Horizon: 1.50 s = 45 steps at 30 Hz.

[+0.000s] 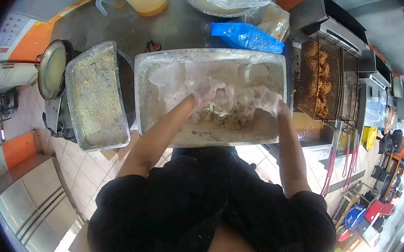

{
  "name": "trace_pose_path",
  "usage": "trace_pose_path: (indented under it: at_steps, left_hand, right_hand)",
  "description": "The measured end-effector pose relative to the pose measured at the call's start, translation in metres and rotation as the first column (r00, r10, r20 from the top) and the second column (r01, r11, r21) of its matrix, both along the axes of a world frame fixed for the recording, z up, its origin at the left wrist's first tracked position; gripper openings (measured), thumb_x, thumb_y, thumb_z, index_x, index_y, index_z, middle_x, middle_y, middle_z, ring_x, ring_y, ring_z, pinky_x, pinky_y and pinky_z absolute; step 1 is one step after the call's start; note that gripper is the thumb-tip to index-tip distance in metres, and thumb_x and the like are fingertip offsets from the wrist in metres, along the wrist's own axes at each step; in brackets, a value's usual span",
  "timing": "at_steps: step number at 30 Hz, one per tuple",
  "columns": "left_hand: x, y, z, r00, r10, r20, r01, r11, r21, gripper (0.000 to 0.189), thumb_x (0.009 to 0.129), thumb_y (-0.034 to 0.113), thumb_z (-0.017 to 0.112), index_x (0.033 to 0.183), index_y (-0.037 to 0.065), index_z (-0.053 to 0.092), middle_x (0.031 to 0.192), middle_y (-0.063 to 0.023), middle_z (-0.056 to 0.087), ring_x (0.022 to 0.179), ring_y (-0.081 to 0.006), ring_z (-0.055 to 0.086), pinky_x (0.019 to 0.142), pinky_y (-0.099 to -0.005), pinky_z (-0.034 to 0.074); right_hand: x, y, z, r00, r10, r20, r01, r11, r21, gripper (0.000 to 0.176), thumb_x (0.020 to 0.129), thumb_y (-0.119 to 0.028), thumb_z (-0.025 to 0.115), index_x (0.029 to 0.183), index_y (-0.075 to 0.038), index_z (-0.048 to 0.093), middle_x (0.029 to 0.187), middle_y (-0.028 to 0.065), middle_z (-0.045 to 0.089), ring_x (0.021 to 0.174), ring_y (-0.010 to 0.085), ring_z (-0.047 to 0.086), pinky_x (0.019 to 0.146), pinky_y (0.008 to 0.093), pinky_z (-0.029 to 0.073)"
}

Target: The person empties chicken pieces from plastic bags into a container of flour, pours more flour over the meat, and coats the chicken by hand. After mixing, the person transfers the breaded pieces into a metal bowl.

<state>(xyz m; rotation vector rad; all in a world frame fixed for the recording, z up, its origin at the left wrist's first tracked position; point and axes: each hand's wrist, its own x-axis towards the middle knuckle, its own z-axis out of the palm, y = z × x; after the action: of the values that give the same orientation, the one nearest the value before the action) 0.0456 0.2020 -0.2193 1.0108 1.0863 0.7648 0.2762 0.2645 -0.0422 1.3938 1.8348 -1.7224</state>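
Note:
A large clear tub (205,54) of pale flour-like powder lies right in front of me. Both hands are inside it, coated in powder and blurred. My left hand (206,95) is left of the middle, above some crumbly lumps (218,117). On the right side, my right hand (268,101) reaches in near the tub's right wall. The fingers of both hands blend into the powder, so their grip cannot be made out.
Left of the tub is a tray (96,97) of crumbs, beside a round pan (52,70). Behind lie scissors (152,46), a blue bag (247,36), a metal bowl (195,2) and a bucket (146,0). Fryer baskets (321,78) with fried pieces stand on the right.

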Motion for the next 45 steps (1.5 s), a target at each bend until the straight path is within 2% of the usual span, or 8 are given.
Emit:
trace_pose_path:
  at_steps: [4, 8, 10, 12, 15, 21, 39, 45]
  left_hand:
    - [-0.003, 0.003, 0.056, 0.951, 0.31, 0.017, -0.278, 0.876, -0.395, 0.038, 0.085, 0.02, 0.055, 0.116, -0.001, 0.055, 0.116, -0.0172, 0.056, 0.101, -0.0277, 0.058, 0.08, -0.0386, 0.05]
    - [0.028, 0.033, 0.023, 0.615, 0.413, -0.672, 0.076, 0.816, 0.573, 0.04, 0.093, 0.028, 0.045, 0.122, 0.003, 0.054, 0.109, -0.0158, 0.061, 0.103, -0.0305, 0.057, 0.095, -0.0401, 0.043]
    - [0.064, 0.046, -0.021, 0.563, 0.498, -0.659, 0.141, 0.729, 0.67, 0.04, 0.093, 0.03, 0.044, 0.121, 0.004, 0.055, 0.105, -0.0168, 0.062, 0.1, -0.0319, 0.058, 0.091, -0.0415, 0.044]
    - [0.086, 0.068, -0.065, -0.118, 0.053, -0.992, 0.66, 0.751, -0.038, 0.04, 0.093, 0.028, 0.044, 0.124, 0.005, 0.053, 0.097, -0.0139, 0.064, 0.085, -0.0307, 0.061, 0.08, -0.0431, 0.048]
    - [0.064, 0.049, 0.006, 0.738, -0.003, -0.675, 0.189, 0.961, 0.203, 0.041, 0.094, 0.029, 0.041, 0.126, 0.006, 0.052, 0.081, -0.0129, 0.063, 0.068, -0.0266, 0.059, 0.066, -0.0398, 0.05]
    - [0.006, 0.018, 0.149, 0.089, -0.564, -0.821, 0.877, 0.435, -0.204, 0.039, 0.084, 0.036, 0.058, 0.108, 0.006, 0.065, 0.088, -0.0195, 0.065, 0.079, -0.028, 0.063, 0.074, -0.0376, 0.053]
    - [0.034, 0.014, 0.083, 0.646, -0.224, -0.729, 0.347, 0.938, 0.019, 0.035, 0.085, 0.031, 0.061, 0.091, -0.003, 0.064, 0.082, -0.0133, 0.067, 0.076, -0.0228, 0.067, 0.068, -0.038, 0.054]
    - [0.031, -0.015, 0.129, 0.527, 0.216, -0.822, 0.381, 0.805, 0.455, 0.052, 0.092, 0.031, 0.048, 0.132, 0.0, 0.039, 0.094, -0.0208, 0.062, 0.069, -0.0268, 0.064, 0.054, -0.0401, 0.052]
  right_hand:
    - [0.035, 0.005, -0.04, 0.987, 0.096, -0.127, -0.086, 0.993, 0.086, 0.061, 0.08, -0.045, 0.066, 0.123, -0.004, 0.056, 0.111, 0.0185, 0.062, 0.102, 0.0284, 0.059, 0.094, 0.0361, 0.044]
    - [-0.001, 0.031, -0.095, 0.931, -0.27, 0.244, 0.042, 0.746, 0.664, 0.05, 0.09, -0.042, 0.047, 0.119, -0.002, 0.058, 0.117, 0.023, 0.059, 0.108, 0.0402, 0.055, 0.096, 0.0431, 0.043]
    - [0.006, 0.047, -0.238, 0.528, 0.059, 0.847, -0.717, 0.564, 0.408, 0.051, 0.088, -0.04, 0.049, 0.125, -0.005, 0.051, 0.12, 0.0198, 0.058, 0.114, 0.0333, 0.054, 0.099, 0.0416, 0.039]
    - [-0.025, 0.036, -0.152, 0.678, 0.077, 0.731, -0.537, 0.731, 0.42, 0.049, 0.089, -0.037, 0.047, 0.126, -0.006, 0.049, 0.12, 0.0192, 0.058, 0.113, 0.0332, 0.054, 0.099, 0.042, 0.039]
    - [-0.015, 0.024, -0.132, 0.819, 0.181, 0.545, -0.442, 0.804, 0.398, 0.046, 0.09, -0.036, 0.046, 0.127, -0.008, 0.05, 0.122, 0.0188, 0.057, 0.113, 0.0323, 0.054, 0.1, 0.0421, 0.038]
    - [-0.004, -0.01, 0.009, 0.818, 0.483, 0.312, -0.534, 0.84, 0.1, 0.051, 0.093, -0.045, 0.042, 0.132, -0.012, 0.046, 0.124, 0.0196, 0.055, 0.11, 0.0348, 0.054, 0.098, 0.0399, 0.04]
    - [-0.008, -0.008, -0.113, 0.732, 0.4, 0.552, -0.678, 0.51, 0.529, 0.039, 0.087, -0.027, 0.052, 0.119, -0.004, 0.057, 0.116, 0.017, 0.06, 0.103, 0.0282, 0.061, 0.085, 0.0357, 0.049]
    - [0.012, -0.036, -0.026, 0.933, -0.12, -0.34, 0.218, 0.938, 0.268, 0.063, 0.085, -0.038, 0.058, 0.132, 0.0, 0.041, 0.111, 0.0155, 0.062, 0.104, 0.0251, 0.06, 0.089, 0.0349, 0.047]
